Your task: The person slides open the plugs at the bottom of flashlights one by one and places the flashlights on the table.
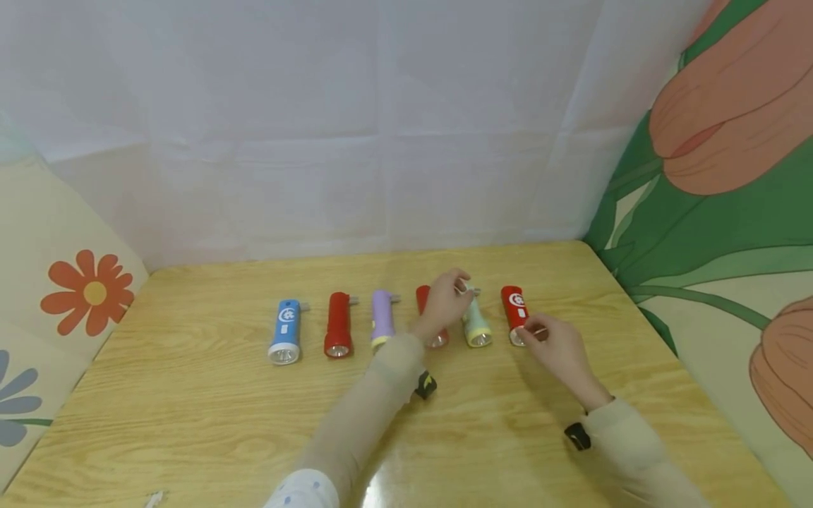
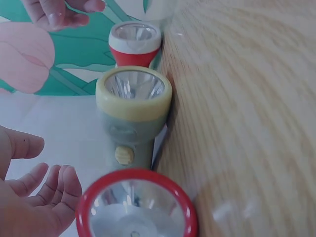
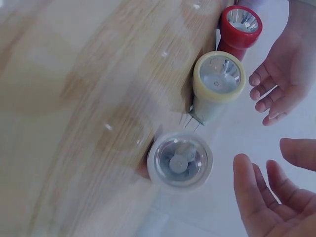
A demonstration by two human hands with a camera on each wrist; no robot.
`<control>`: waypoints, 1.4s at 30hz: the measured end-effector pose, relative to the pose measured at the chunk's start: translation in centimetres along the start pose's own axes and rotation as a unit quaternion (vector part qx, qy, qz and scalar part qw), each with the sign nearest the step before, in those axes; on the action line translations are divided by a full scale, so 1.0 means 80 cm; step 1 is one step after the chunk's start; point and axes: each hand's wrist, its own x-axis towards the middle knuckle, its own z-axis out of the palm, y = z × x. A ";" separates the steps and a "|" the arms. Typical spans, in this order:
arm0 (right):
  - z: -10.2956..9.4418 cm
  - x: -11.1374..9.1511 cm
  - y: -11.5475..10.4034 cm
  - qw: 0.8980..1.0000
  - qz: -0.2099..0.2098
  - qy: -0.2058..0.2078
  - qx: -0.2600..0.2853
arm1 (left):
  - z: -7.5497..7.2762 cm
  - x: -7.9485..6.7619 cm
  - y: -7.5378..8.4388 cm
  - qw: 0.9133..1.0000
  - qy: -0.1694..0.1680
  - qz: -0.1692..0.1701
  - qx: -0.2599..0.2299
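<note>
My left hand hovers over a red flashlight and beside the top of a pale green flashlight with a yellow rim. Its fingers are loosely bent, with nothing between them in the left wrist view. My right hand is at the lens end of another red flashlight, which has a white rim. In the right wrist view, a gap separates the right thumb and fingers, and they hold nothing. Part of the red flashlight under my left hand is hidden by that hand.
Farther left in the same row lie a blue flashlight, a red one and a purple one. Metal plug prongs stick out from several. A white cloth hangs behind the wooden table; flower-printed panels stand at both sides.
</note>
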 end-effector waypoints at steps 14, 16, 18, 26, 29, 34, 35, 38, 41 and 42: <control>0.019 -0.007 0.084 0.998 -0.021 0.048 -0.027 | 0.017 0.001 0.016 0.999 -0.006 0.019 -0.028; 0.024 -0.005 0.101 0.998 -0.019 0.049 -0.037 | 0.022 0.004 0.018 0.999 -0.020 0.013 -0.039; 0.012 -0.006 0.086 0.999 -0.009 0.035 -0.022 | 0.026 0.008 0.020 0.999 -0.034 0.005 -0.039; -0.021 0.000 0.035 0.996 0.057 -0.063 0.020 | 0.037 0.025 0.030 0.994 -0.103 -0.047 -0.009; -0.021 0.003 0.036 0.989 0.097 -0.103 0.047 | 0.043 0.034 0.034 0.991 -0.121 -0.056 -0.005; -0.019 0.008 0.042 0.977 0.146 -0.137 0.080 | 0.055 0.051 0.038 0.988 -0.145 -0.040 0.020; -0.019 0.009 0.042 0.975 0.150 -0.139 0.083 | 0.057 0.053 0.039 0.988 -0.149 -0.039 0.022; -0.018 0.012 0.043 0.972 0.161 -0.148 0.081 | 0.060 0.058 0.041 0.986 -0.160 -0.041 0.035; -0.017 0.015 0.042 0.970 0.168 -0.160 0.068 | 0.061 0.062 0.043 0.984 -0.164 -0.041 0.058; -0.017 0.016 0.041 0.970 0.170 -0.164 0.065 | 0.062 0.063 0.043 0.983 -0.164 -0.043 0.065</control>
